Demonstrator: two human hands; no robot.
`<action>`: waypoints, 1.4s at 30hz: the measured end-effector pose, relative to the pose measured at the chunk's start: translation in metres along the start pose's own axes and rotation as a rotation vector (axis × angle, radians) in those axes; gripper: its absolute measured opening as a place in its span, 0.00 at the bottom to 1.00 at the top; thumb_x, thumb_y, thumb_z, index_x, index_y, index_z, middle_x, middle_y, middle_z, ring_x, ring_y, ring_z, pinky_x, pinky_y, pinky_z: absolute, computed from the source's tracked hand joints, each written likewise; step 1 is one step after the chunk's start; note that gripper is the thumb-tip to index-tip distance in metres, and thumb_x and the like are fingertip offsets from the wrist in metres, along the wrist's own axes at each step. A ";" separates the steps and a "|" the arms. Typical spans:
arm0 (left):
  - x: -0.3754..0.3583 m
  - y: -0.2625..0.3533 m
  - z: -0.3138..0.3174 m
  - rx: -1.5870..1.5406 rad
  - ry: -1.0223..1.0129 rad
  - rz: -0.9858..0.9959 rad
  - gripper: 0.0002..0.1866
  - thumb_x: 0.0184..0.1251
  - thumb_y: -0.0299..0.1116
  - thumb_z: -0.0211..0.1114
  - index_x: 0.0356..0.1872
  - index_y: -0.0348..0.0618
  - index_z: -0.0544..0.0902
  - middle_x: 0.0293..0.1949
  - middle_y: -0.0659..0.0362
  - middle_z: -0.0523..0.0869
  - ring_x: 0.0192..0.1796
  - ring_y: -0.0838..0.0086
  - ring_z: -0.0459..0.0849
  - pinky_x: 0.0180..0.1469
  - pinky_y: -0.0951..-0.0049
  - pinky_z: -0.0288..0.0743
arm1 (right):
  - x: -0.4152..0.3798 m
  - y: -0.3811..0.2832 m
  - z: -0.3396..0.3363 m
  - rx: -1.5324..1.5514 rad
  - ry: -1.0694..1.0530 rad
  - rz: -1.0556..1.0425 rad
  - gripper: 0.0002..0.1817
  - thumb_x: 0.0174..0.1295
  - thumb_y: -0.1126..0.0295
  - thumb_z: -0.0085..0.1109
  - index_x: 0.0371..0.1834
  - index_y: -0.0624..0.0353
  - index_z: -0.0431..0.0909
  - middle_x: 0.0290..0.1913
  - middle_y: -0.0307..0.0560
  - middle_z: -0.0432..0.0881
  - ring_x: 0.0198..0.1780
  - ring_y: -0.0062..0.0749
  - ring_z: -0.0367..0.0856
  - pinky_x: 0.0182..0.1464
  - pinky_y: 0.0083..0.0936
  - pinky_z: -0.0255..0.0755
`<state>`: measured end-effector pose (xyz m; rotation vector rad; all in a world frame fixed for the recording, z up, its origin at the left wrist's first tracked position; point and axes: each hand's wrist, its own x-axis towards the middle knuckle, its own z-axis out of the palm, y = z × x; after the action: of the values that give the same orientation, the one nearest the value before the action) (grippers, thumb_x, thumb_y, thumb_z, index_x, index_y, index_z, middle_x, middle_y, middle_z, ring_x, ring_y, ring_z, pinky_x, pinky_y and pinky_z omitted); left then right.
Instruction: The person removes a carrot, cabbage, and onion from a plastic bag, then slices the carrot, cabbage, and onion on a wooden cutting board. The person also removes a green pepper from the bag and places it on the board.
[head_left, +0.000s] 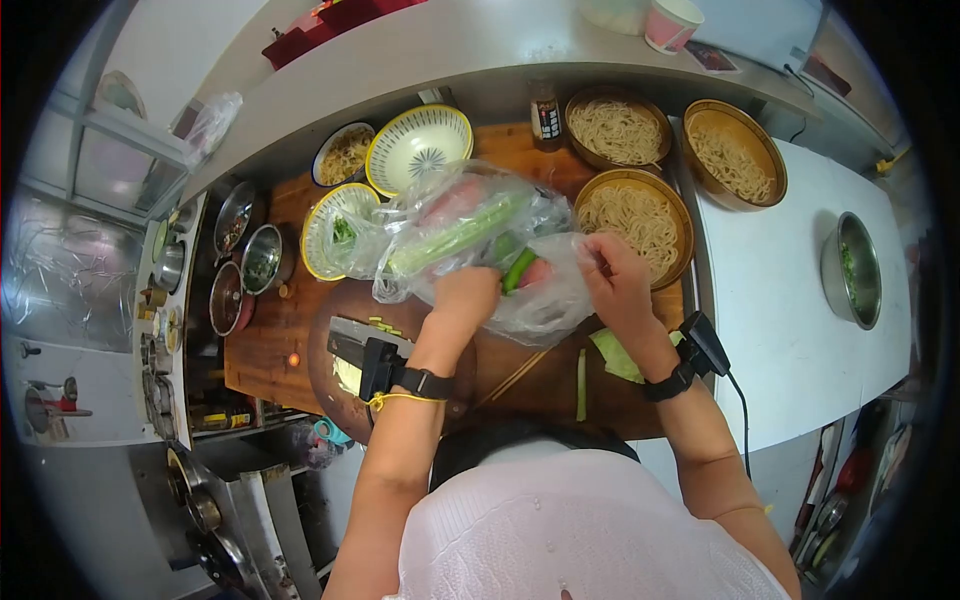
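Note:
A clear plastic bag (545,315) lies in front of me, its mouth pulled apart between my hands. Inside it show a green pepper (519,269) and something pinkish. My left hand (468,299) is closed on the bag's left edge. On the right side, my right hand (618,277) pinches the film of the same bag. Behind it rests another plastic bag holding a long pale-green vegetable stalk (452,236). Left of my hands, a cleaver (362,340) lies on a round chopping board (330,305), near small cut green pieces (384,326).
Noodles fill several brown bowls, including one close behind my right hand (634,222). A white patterned bowl (418,150) and a sauce bottle (545,118) stand at the back. Chopsticks (515,377), a green stalk (581,385) and a leaf (616,357) lie near the front edge. A steel bowl (852,270) sits far right.

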<state>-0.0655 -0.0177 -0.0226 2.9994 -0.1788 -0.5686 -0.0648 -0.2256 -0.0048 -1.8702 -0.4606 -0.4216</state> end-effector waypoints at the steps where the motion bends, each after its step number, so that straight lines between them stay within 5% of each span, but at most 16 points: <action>1: 0.001 0.003 -0.004 0.000 -0.007 -0.004 0.13 0.61 0.37 0.52 0.40 0.48 0.83 0.36 0.52 0.85 0.42 0.58 0.84 0.43 0.58 0.75 | -0.001 -0.001 0.002 0.004 -0.004 0.006 0.04 0.56 0.77 0.56 0.35 0.62 0.75 0.27 0.48 0.73 0.25 0.35 0.72 0.28 0.25 0.67; 3: 0.004 0.010 -0.009 0.094 -0.158 -0.036 0.13 0.61 0.37 0.53 0.39 0.47 0.84 0.39 0.53 0.85 0.44 0.60 0.84 0.44 0.59 0.76 | -0.001 -0.003 0.003 0.017 0.004 0.031 0.04 0.56 0.77 0.57 0.35 0.61 0.75 0.27 0.48 0.72 0.24 0.35 0.72 0.28 0.24 0.67; 12: 0.025 0.010 0.021 0.149 -0.169 -0.168 0.14 0.58 0.34 0.58 0.44 0.44 0.83 0.55 0.51 0.76 0.55 0.61 0.78 0.50 0.60 0.74 | -0.001 0.005 0.014 0.048 -0.004 0.030 0.05 0.55 0.77 0.57 0.35 0.61 0.75 0.27 0.47 0.73 0.25 0.33 0.74 0.27 0.24 0.69; 16: 0.015 -0.012 0.014 -0.067 -0.083 -0.018 0.13 0.54 0.36 0.61 0.40 0.43 0.83 0.47 0.50 0.80 0.47 0.59 0.82 0.46 0.62 0.76 | -0.004 0.015 0.006 0.070 0.049 0.092 0.05 0.56 0.77 0.57 0.36 0.61 0.75 0.26 0.44 0.74 0.24 0.29 0.73 0.28 0.22 0.68; 19: 0.023 -0.023 0.024 -0.472 -0.068 -0.170 0.15 0.50 0.37 0.65 0.37 0.41 0.84 0.44 0.49 0.81 0.45 0.56 0.81 0.48 0.62 0.74 | -0.007 0.020 0.005 0.173 0.094 0.216 0.04 0.58 0.76 0.57 0.36 0.61 0.75 0.26 0.42 0.74 0.25 0.24 0.72 0.28 0.20 0.68; 21: 0.025 -0.015 0.029 -0.455 0.246 0.151 0.20 0.50 0.39 0.65 0.45 0.43 0.81 0.44 0.48 0.82 0.44 0.53 0.81 0.48 0.60 0.73 | -0.007 0.016 0.003 0.225 0.096 0.269 0.04 0.59 0.75 0.56 0.36 0.61 0.75 0.26 0.42 0.74 0.26 0.23 0.72 0.30 0.19 0.68; 22: 0.026 -0.010 0.032 -0.456 0.249 0.152 0.20 0.50 0.39 0.65 0.45 0.43 0.81 0.44 0.48 0.82 0.44 0.53 0.81 0.48 0.60 0.73 | -0.007 0.017 0.002 0.223 0.096 0.266 0.04 0.59 0.75 0.56 0.36 0.61 0.75 0.26 0.42 0.74 0.26 0.23 0.72 0.30 0.19 0.68; 24: 0.015 0.012 0.013 -0.122 -0.049 0.018 0.28 0.49 0.40 0.66 0.54 0.44 0.74 0.44 0.48 0.83 0.45 0.52 0.81 0.48 0.59 0.73 | -0.011 0.022 0.002 0.187 0.077 0.245 0.04 0.59 0.75 0.56 0.36 0.62 0.75 0.27 0.43 0.75 0.27 0.24 0.72 0.31 0.20 0.68; 27: 0.016 0.019 0.004 -0.073 -0.170 -0.070 0.28 0.49 0.41 0.65 0.51 0.39 0.72 0.43 0.50 0.83 0.46 0.55 0.82 0.50 0.57 0.72 | -0.019 0.029 0.005 0.146 0.046 0.213 0.05 0.58 0.76 0.56 0.37 0.62 0.75 0.27 0.44 0.75 0.27 0.25 0.73 0.32 0.21 0.69; 31: 0.018 0.011 0.010 -0.070 -0.108 -0.070 0.28 0.48 0.42 0.66 0.51 0.39 0.72 0.40 0.46 0.84 0.44 0.54 0.82 0.48 0.57 0.73 | -0.019 0.027 0.002 0.116 0.080 0.188 0.05 0.58 0.77 0.56 0.37 0.63 0.75 0.28 0.46 0.75 0.27 0.27 0.73 0.33 0.22 0.69; 34: 0.008 0.007 0.003 -0.195 0.131 -0.127 0.28 0.48 0.40 0.67 0.52 0.40 0.74 0.37 0.46 0.84 0.42 0.52 0.82 0.44 0.60 0.74 | -0.024 0.028 -0.002 0.155 0.071 0.252 0.06 0.58 0.77 0.55 0.38 0.64 0.74 0.29 0.47 0.75 0.28 0.28 0.74 0.33 0.23 0.69; 36: 0.016 -0.001 0.008 -0.572 0.393 -0.102 0.22 0.49 0.38 0.68 0.45 0.37 0.78 0.33 0.48 0.85 0.37 0.60 0.84 0.41 0.65 0.75 | -0.025 0.028 -0.001 0.128 0.067 0.210 0.06 0.58 0.77 0.55 0.38 0.64 0.74 0.28 0.45 0.75 0.28 0.25 0.74 0.32 0.22 0.69; 37: 0.023 -0.005 0.015 -0.741 0.439 -0.110 0.16 0.53 0.35 0.66 0.40 0.36 0.80 0.30 0.55 0.84 0.33 0.72 0.82 0.38 0.72 0.74 | -0.025 0.027 0.000 0.129 0.063 0.205 0.06 0.58 0.77 0.55 0.38 0.64 0.74 0.28 0.45 0.75 0.28 0.25 0.74 0.32 0.22 0.69; 40: 0.040 -0.010 0.023 -1.036 0.494 -0.190 0.24 0.51 0.42 0.66 0.45 0.35 0.78 0.30 0.50 0.83 0.32 0.63 0.82 0.38 0.65 0.75 | -0.027 0.024 0.002 0.186 0.051 0.210 0.06 0.59 0.78 0.54 0.39 0.64 0.74 0.28 0.43 0.75 0.27 0.23 0.73 0.31 0.21 0.69; 42: 0.035 0.006 0.006 -1.214 0.412 -0.281 0.20 0.54 0.38 0.66 0.44 0.36 0.77 0.32 0.55 0.82 0.32 0.71 0.80 0.36 0.72 0.74 | -0.027 0.026 0.003 0.190 0.063 0.206 0.05 0.60 0.78 0.53 0.39 0.64 0.74 0.28 0.41 0.75 0.27 0.20 0.73 0.31 0.18 0.69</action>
<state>-0.0354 -0.0288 -0.0401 1.8666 0.4559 0.0048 -0.0746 -0.2339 -0.0402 -1.6948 -0.2529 -0.2867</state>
